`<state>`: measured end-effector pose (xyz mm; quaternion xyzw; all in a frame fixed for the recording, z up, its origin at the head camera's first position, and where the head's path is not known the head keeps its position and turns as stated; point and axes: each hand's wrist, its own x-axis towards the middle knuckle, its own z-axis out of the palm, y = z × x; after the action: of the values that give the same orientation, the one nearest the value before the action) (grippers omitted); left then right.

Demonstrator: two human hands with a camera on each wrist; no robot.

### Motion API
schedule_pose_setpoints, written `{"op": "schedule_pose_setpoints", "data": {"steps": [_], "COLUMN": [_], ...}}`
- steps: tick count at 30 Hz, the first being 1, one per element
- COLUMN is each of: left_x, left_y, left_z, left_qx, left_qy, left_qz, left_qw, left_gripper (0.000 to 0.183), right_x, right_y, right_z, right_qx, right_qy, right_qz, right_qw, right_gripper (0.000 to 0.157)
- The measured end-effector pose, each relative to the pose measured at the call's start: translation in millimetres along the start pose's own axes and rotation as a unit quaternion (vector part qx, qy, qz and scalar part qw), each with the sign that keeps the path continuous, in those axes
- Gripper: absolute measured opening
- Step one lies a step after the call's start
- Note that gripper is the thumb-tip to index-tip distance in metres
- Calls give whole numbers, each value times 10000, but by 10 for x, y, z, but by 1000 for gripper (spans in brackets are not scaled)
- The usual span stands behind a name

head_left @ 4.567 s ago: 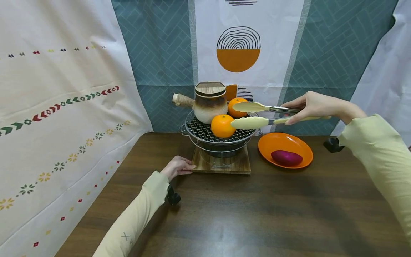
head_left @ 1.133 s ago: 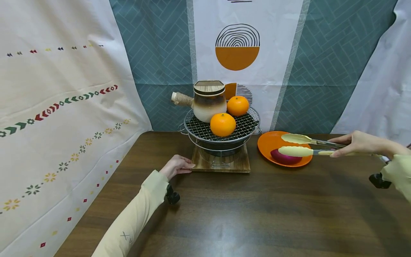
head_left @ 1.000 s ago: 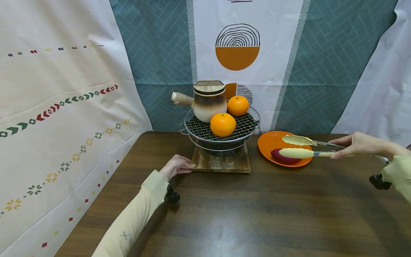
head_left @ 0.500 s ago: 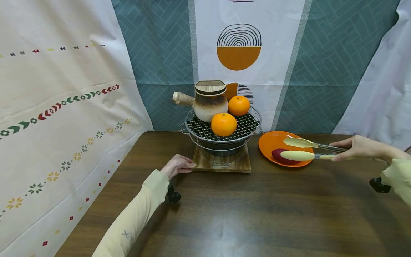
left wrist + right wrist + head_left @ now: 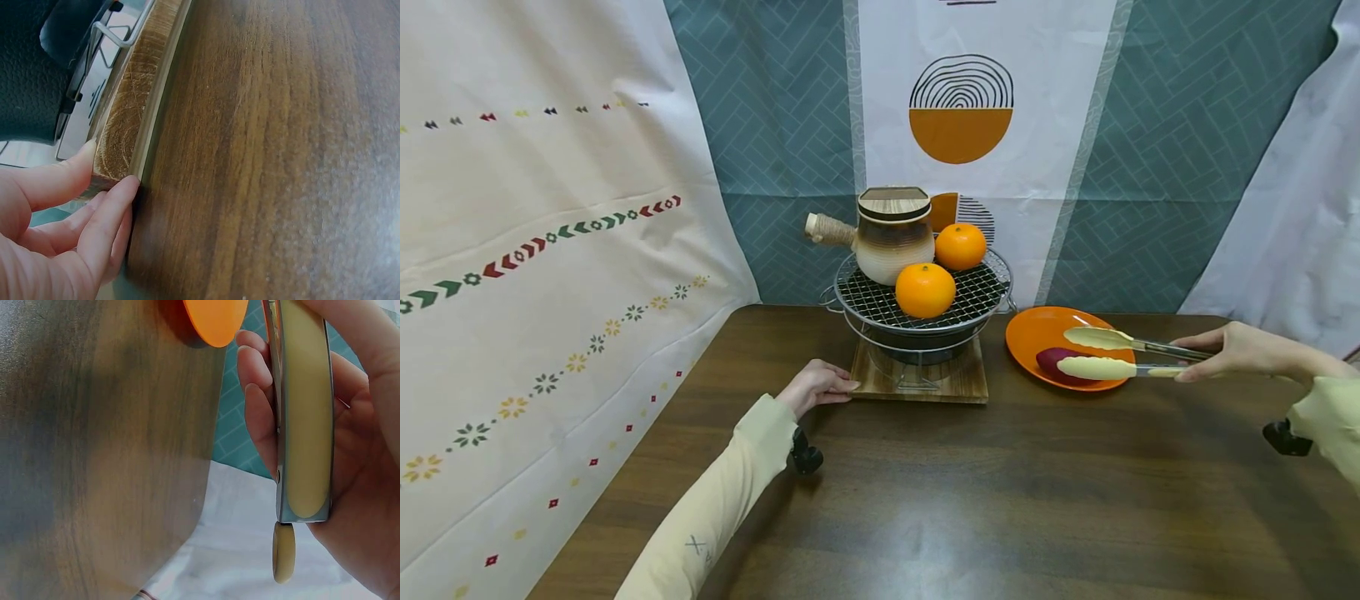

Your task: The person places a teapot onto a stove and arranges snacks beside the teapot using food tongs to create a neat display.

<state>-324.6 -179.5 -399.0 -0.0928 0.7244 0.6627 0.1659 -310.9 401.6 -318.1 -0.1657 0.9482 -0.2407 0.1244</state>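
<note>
At the front left corner of a wooden board (image 5: 955, 388), my left hand (image 5: 815, 387) pinches the edge, thumb above and fingers low at the side, as the left wrist view shows. My right hand (image 5: 1243, 350) grips a pair of tongs (image 5: 306, 419) with cream tips. Its tips stand apart over an orange plate (image 5: 1028, 333), the nearer one in front of a purple sweet potato (image 5: 1052, 360). Whether the tips touch the sweet potato cannot be told. Part of the sweet potato is hidden behind the nearer tip.
On the board stands a small grill with a round wire rack (image 5: 872, 302). The rack bears a lidded clay pot (image 5: 891, 250) with a rope-wrapped handle, a front orange (image 5: 925, 291) and a rear orange (image 5: 961, 247). Patterned cloth (image 5: 760, 125) hangs behind the brown table (image 5: 925, 500).
The right hand has brought the tongs from beside the oranges, right and down to the plate. Over the last second they lowered slightly towards the sweet potato. The left hand keeps its place.
</note>
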Motion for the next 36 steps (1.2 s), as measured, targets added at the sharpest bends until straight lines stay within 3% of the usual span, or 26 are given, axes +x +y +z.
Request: {"op": "schedule_pose_setpoints", "data": {"steps": [36], "left_x": [14], "left_y": [-6], "left_z": [9], "left_qx": [-42], "left_qy": [106], "left_qz": [-63], "left_qw": [9999], "left_gripper": [39], "right_x": [11], "right_y": [170], "right_z": [185], "right_qx": [-131], "right_qy": [168], "right_qz": [-195], "right_qw": [9996], "right_gripper": [62]}}
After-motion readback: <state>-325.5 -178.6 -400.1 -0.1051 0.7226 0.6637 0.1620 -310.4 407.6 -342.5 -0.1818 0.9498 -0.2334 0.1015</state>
